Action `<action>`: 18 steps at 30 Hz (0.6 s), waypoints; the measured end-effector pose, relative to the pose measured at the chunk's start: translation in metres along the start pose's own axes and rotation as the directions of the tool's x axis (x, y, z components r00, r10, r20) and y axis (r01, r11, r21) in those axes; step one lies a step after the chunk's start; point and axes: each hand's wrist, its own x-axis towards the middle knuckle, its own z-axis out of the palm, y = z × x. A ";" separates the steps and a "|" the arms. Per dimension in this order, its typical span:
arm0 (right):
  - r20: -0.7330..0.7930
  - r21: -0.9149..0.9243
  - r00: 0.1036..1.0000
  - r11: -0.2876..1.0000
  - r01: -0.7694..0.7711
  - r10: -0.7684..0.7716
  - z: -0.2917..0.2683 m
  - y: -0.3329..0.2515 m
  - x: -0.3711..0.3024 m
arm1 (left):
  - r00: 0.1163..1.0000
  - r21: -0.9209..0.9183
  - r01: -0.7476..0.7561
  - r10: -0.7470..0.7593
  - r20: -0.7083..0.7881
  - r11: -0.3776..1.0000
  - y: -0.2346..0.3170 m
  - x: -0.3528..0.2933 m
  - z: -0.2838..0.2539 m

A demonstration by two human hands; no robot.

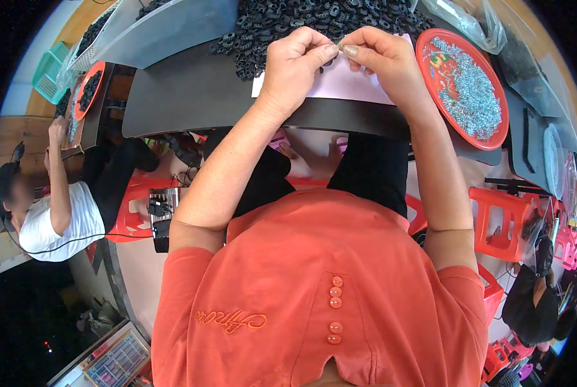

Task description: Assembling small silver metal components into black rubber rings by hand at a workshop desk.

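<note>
Above the near part of the dark table, my left hand (293, 68) and my right hand (390, 64) meet fingertip to fingertip. Both are closed in a pinch, and what sits between thumbs and forefingers is too small and covered to make out. Beneath them lies a pale pinkish sheet (353, 89). Just beyond, a large heap of small black plastic parts (263, 40), clip-like with holes, spreads over the table. To the right of my right hand, a red round plate (425, 53) carries many tiny silvery-blue pieces (472, 97) that look like springs.
A translucent bin (172, 29) stands at the far left of the black table (172, 97). Clear plastic bags (469, 22) lie at the far right. Leftward, a co-worker in a white shirt (66, 222) sits by another table with an orange plate (85, 106). Red stools (503, 222) stand around.
</note>
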 end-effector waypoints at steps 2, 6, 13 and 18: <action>0.003 -0.036 0.998 0.998 0.056 -0.056 0.000 0.005 0.001 | 1.000 -0.026 0.026 -0.025 0.006 0.999 0.000 0.000 0.000; -0.023 -0.047 0.997 0.996 0.079 -0.080 0.000 0.002 0.000 | 0.999 -0.014 -0.026 0.026 -0.035 1.000 0.002 -0.001 0.004; 0.013 0.063 1.000 0.998 -0.029 0.029 0.000 -0.005 -0.002 | 0.989 0.025 -0.140 0.141 -0.043 0.990 -0.001 -0.002 0.002; -0.015 -0.063 0.995 0.993 0.102 -0.103 -0.001 0.000 -0.003 | 0.996 0.020 -0.083 0.083 -0.010 0.996 0.002 -0.002 0.002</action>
